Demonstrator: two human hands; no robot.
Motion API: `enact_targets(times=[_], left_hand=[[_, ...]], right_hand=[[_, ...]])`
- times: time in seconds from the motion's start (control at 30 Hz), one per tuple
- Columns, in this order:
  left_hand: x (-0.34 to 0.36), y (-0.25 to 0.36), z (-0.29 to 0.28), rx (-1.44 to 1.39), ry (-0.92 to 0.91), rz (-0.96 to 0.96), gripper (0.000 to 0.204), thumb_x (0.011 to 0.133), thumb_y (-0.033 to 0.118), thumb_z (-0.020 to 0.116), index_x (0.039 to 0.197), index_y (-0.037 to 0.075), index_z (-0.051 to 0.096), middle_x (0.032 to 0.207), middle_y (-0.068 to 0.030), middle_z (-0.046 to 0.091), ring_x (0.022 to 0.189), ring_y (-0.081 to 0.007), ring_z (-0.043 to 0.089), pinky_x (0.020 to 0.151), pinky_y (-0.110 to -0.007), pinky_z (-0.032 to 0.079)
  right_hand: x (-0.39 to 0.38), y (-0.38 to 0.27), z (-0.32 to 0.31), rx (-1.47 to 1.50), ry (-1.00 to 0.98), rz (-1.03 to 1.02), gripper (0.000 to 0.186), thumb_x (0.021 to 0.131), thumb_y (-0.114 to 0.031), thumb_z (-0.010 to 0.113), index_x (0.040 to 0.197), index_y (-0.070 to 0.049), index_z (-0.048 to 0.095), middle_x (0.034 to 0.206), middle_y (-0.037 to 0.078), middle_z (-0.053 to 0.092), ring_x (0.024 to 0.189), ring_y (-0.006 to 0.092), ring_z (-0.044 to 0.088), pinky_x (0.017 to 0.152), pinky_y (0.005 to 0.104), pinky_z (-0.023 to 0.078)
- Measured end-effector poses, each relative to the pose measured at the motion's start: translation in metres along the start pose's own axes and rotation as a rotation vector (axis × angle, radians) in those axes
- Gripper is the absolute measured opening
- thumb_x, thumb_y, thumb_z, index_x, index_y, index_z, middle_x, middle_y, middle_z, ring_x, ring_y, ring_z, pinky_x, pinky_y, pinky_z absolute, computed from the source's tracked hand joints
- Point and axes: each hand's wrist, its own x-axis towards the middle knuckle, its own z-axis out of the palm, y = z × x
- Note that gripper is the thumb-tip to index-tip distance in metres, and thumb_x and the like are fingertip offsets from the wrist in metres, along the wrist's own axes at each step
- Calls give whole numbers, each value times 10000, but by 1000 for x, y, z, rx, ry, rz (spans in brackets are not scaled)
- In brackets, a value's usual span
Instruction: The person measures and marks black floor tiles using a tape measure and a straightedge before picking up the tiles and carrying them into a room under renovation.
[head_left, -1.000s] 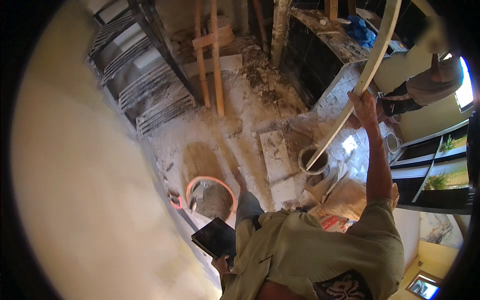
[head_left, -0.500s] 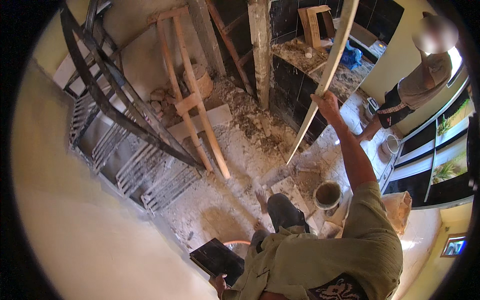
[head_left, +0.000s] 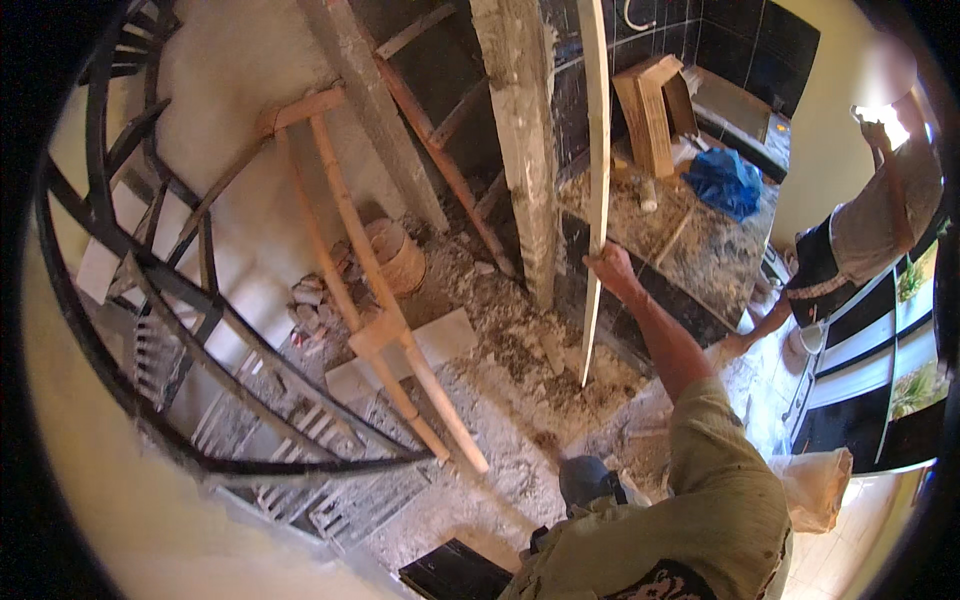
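Note:
My right hand grips a long pale wooden batten at the height of the worktop. The batten stands nearly upright, its lower end at the rubble beside a black-tiled low wall. Just left of it rises a rough concrete post. At the lower edge, dark glossy tiles show beside my body. My left hand is out of sight.
At left, a black metal spiral stair curves past a wooden trestle. A bucket stands behind it. The worktop holds a cardboard box and blue plastic bag. Another person stands at right.
The batten has gone from slanted to nearly upright, with my right hand still round it. My left hand, seen earlier at the dark tiles, has left the view. The view has shifted.

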Motion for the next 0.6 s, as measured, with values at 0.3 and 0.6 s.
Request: enact_targets(times=[0.3,0.6], left_hand=[[35,98,53,21,-92,44,477,544,-31,680,1020,-23,654,994,-103,662,845,-289,602,790,-433,491],[39,117,32,34,-106,94,555,496,-85,670,1047,-29,632,974,-99,649,798,-293,596,759,-436,500]], right_hand=[[62,35,52,115,-352,308,246,740,-216,775,912,-46,730,784,107,681,753,217,633,697,404,485],[106,75,87,194,-479,271,182,749,-195,721,838,-38,698,671,48,629,627,163,583,571,357,456]])
